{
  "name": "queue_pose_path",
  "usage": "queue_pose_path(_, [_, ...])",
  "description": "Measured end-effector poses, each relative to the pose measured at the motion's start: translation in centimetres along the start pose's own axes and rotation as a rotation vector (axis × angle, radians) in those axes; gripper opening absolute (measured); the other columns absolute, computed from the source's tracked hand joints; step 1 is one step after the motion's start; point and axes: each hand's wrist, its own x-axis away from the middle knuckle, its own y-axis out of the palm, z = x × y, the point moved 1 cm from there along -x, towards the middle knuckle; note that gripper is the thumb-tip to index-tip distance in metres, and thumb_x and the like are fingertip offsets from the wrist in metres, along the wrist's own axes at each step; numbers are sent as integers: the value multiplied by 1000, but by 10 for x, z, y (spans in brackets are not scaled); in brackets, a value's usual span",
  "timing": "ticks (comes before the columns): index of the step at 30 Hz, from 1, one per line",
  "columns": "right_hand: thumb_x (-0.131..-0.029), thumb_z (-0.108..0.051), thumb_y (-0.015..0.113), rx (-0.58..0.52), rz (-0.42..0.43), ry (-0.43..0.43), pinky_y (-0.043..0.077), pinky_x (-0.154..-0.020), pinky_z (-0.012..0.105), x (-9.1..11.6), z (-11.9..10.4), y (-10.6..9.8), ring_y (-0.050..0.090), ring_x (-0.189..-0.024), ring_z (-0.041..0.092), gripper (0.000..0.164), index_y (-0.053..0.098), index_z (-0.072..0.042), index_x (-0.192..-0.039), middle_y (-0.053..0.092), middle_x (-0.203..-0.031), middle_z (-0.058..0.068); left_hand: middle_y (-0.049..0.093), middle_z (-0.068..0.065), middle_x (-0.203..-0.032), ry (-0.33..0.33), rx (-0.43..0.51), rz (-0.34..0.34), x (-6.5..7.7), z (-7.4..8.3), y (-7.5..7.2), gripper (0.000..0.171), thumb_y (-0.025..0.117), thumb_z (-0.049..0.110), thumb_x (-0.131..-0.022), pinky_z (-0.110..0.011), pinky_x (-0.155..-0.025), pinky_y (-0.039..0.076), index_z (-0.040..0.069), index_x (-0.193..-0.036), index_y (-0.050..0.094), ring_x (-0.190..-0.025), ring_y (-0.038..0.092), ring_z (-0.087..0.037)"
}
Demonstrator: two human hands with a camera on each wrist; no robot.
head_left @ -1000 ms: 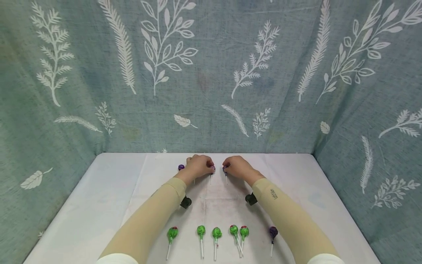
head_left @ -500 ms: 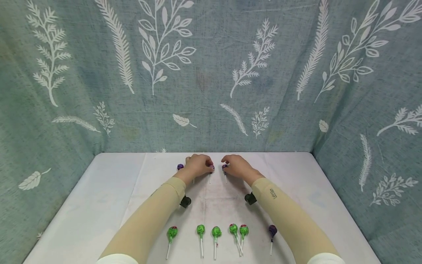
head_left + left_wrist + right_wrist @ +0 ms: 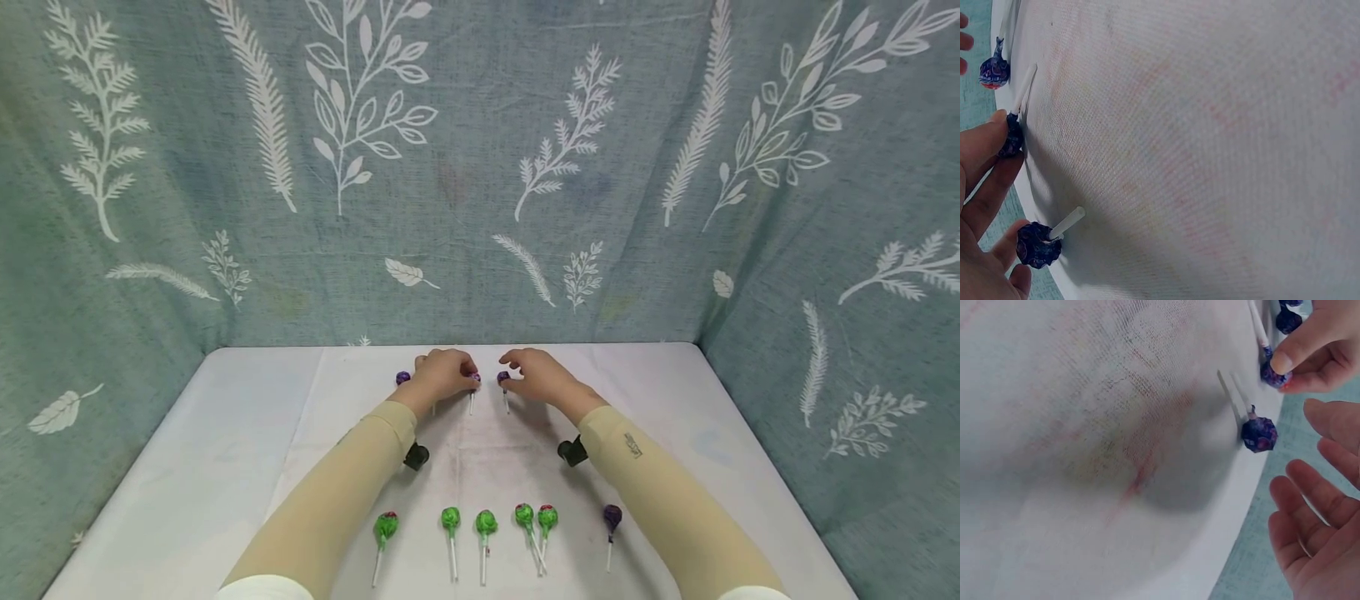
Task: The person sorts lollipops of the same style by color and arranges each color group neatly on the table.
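At the far side of the white table, my left hand [image 3: 444,373] pinches a purple-wrapped lollipop [image 3: 1012,136] by its head between thumb and finger, its white stick pointing back toward me. Another purple lollipop [image 3: 1039,245] sits beside the lower fingers of that hand in the left wrist view. To the right, my right hand [image 3: 1316,531] has its fingers spread, holding nothing. Just off its fingertips a purple lollipop [image 3: 1260,434] lies on the cloth. One more purple lollipop [image 3: 402,377] shows left of my left hand.
Nearer me lies a row of several green lollipops [image 3: 486,523], two with crossing sticks. A dark purple lollipop [image 3: 612,518] ends the row by my right forearm. A grey-green leaf-patterned curtain [image 3: 465,283] stands behind the white tabletop [image 3: 247,400] and along its sides.
My right hand has let go of its purple lollipop, with the fingers spreading away from the head. My left hand keeps its pinch. The head view has shifted slightly.
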Motion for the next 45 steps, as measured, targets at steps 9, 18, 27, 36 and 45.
queue_pose_path(9, [-94, -27, 70, -68, 7, 48, 49, -92, 43, 30, 5, -11, 60, -113, 29, 47, 59, -9, -136, 62, -126, 11, 68, 13, -95, 4, 8, -11, -1, 1, -1, 19, 76, 42, -87, -55, -94, 29, 28, -98, 73, -103, 56, -26])
queue_pose_path(18, [-94, -23, 71, -103, 46, 35, 49, -91, 43, 61, 20, -12, 61, -108, 27, 43, 62, -7, -132, 63, -125, 12, 68, 12, -96, 14, 20, -18, 3, 1, -3, 22, 78, 41, -85, -56, -93, 30, 26, -100, 73, -102, 57, -26])
queue_pose_path(27, [-94, -26, 71, -141, 60, 55, 49, -91, 42, 95, 30, -13, 61, -107, 23, 44, 62, -8, -133, 63, -126, 11, 68, 12, -96, 12, 20, -9, 1, 1, -2, 20, 78, 40, -86, -56, -93, 30, 26, -99, 72, -103, 56, -27])
queue_pose_path(36, [-94, -29, 71, -188, 85, 66, 48, -91, 41, 130, 35, -12, 61, -106, 20, 43, 62, -12, -132, 63, -124, 9, 68, 13, -95, -9, 37, -2, 1, -4, -2, 21, 78, 39, -86, -57, -96, 28, 26, -101, 73, -105, 56, -26])
queue_pose_path(45, [-94, -28, 71, -228, 124, 79, 48, -92, 44, 168, 45, -7, 61, -107, 23, 42, 62, -10, -131, 63, -124, 10, 68, 12, -93, 11, 47, 1, -1, 0, -1, 20, 78, 38, -85, -58, -95, 29, 25, -99, 74, -101, 57, -26])
